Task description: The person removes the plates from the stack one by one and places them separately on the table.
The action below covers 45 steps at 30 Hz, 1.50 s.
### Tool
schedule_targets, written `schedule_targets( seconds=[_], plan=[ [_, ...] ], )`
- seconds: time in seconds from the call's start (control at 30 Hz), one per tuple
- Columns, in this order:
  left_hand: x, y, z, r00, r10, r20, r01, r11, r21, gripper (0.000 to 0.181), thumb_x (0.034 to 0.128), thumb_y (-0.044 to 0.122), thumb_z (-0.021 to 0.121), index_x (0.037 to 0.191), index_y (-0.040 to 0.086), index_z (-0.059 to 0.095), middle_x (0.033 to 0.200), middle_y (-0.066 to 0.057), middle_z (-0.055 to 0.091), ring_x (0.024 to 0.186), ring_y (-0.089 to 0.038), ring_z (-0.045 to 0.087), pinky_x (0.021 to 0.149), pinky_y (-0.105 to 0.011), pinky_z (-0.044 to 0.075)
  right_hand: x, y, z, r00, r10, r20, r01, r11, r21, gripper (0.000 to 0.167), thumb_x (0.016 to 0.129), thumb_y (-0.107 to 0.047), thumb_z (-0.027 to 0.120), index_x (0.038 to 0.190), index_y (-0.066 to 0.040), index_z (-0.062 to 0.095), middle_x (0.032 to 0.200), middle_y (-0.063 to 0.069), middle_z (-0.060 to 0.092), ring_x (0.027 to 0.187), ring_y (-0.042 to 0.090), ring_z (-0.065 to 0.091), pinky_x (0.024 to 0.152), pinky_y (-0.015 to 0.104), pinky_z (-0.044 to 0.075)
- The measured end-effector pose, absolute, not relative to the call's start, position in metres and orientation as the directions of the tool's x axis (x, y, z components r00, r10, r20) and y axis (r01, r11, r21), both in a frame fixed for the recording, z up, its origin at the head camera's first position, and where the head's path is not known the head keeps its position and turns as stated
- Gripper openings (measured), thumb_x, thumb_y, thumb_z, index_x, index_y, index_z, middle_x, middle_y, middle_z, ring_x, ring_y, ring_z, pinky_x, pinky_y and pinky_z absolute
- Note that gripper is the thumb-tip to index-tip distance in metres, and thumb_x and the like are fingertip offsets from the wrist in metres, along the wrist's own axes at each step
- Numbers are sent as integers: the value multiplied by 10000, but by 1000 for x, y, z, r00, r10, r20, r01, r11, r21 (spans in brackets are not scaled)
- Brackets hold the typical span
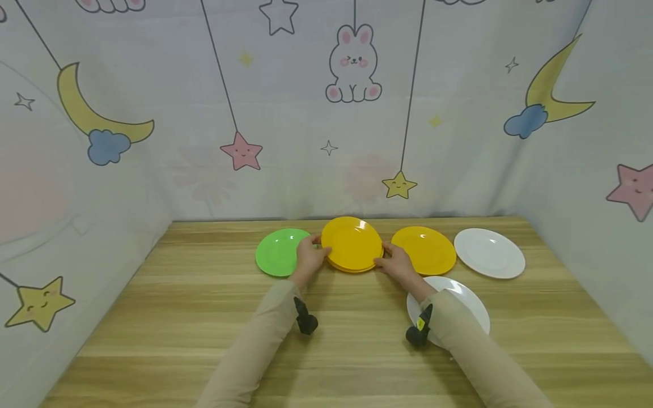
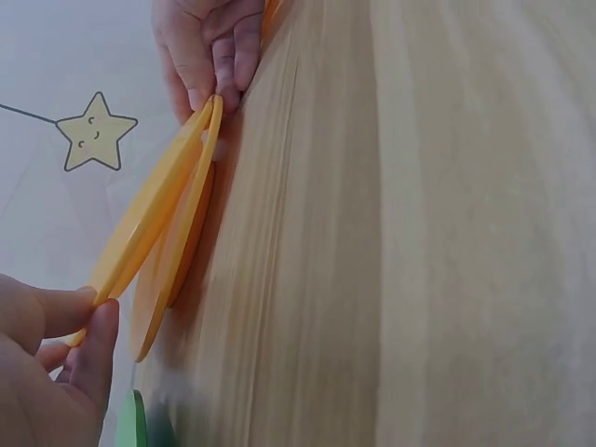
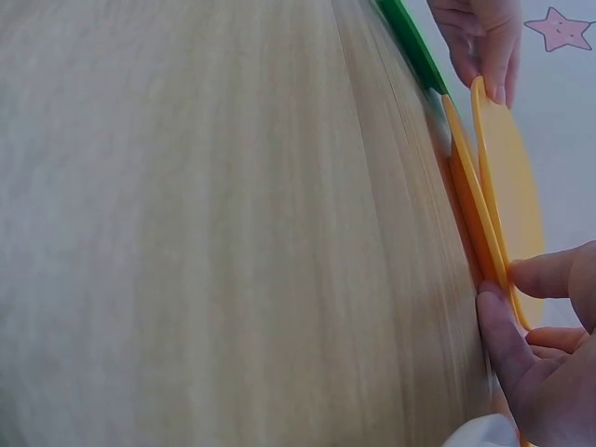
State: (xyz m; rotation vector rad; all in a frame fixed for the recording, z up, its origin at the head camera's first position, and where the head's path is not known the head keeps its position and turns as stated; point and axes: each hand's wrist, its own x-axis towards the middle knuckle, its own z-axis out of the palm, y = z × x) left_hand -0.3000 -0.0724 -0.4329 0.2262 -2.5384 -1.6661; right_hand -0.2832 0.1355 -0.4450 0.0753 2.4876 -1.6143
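Between both hands is a small stack of yellow-orange plates (image 1: 352, 243), one on top of another. My left hand (image 1: 310, 258) pinches the rim of the upper plate (image 2: 154, 209) on its left side. In the left wrist view that rim stands apart from the plate (image 2: 186, 247) beneath. On the stack's right side, my right hand (image 1: 400, 263) pinches the rims with thumb and fingers, where the two plates come close together. The right wrist view shows the upper plate (image 3: 510, 182) tilted away from the lower one. A darker orange surface lies underneath; whether it is another plate I cannot tell.
A green plate (image 1: 275, 252) lies just left of the stack, partly behind the left hand. Right of it are another yellow-orange plate (image 1: 425, 252) and a white plate (image 1: 490, 254). A second white plate (image 1: 466, 297) lies nearer, under the right forearm. A patterned curtain (image 1: 306, 113) backs the wooden table (image 1: 204, 340).
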Motion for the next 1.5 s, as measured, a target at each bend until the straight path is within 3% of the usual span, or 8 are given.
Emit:
schedule_targets(
  seconds=[0.13, 0.37, 0.93, 1.3, 1.5],
  plan=[
    [-300, -73, -433, -982, -186, -27, -83, 302, 950, 449, 779, -37, 663, 1213, -32, 545, 1090, -186, 566, 773, -162, 555, 611, -206, 543, -283, 136, -444, -983, -55, -173, 135, 413, -901, 614, 873, -47, 571, 1400, 36, 267, 1444, 200, 276, 1019, 281, 572, 746, 270, 544],
    [-297, -77, -431, -978, -206, -37, -76, 181, 981, 431, 794, -78, 617, 1217, -34, 543, 1086, -208, 559, 757, -159, 556, 574, -186, 533, -283, 135, -440, -983, -63, -172, 131, 416, -900, 625, 869, -9, 562, 1402, 53, 242, 1449, 216, 249, 1184, 302, 456, 812, 296, 523],
    [-298, -94, -430, -971, -238, -37, -80, 172, 982, 442, 779, -86, 626, 1211, -28, 555, 1103, -218, 566, 549, -51, 507, 529, -189, 528, -284, 136, -443, -980, -65, -188, 150, 381, -912, 629, 877, 6, 551, 1410, 47, 219, 1465, 207, 213, 1211, 302, 432, 837, 307, 512],
    [-297, -112, -426, -969, -245, -38, -78, 156, 985, 454, 795, -75, 617, 1238, -29, 530, 1128, -204, 556, 632, -91, 566, 596, -214, 548, -283, 136, -442, -981, -63, -184, 146, 388, -910, 628, 871, 5, 558, 1405, 52, 231, 1460, 210, 227, 1172, 303, 471, 819, 293, 520],
    [-296, -122, -424, -966, -257, -34, -72, 137, 988, 459, 792, -88, 613, 1239, -33, 528, 1129, -213, 546, 602, -69, 547, 606, -219, 551, -282, 136, -441, -982, -66, -178, 137, 398, -907, 629, 869, 3, 560, 1403, 56, 233, 1456, 210, 234, 1178, 297, 468, 809, 280, 523]
  ],
)
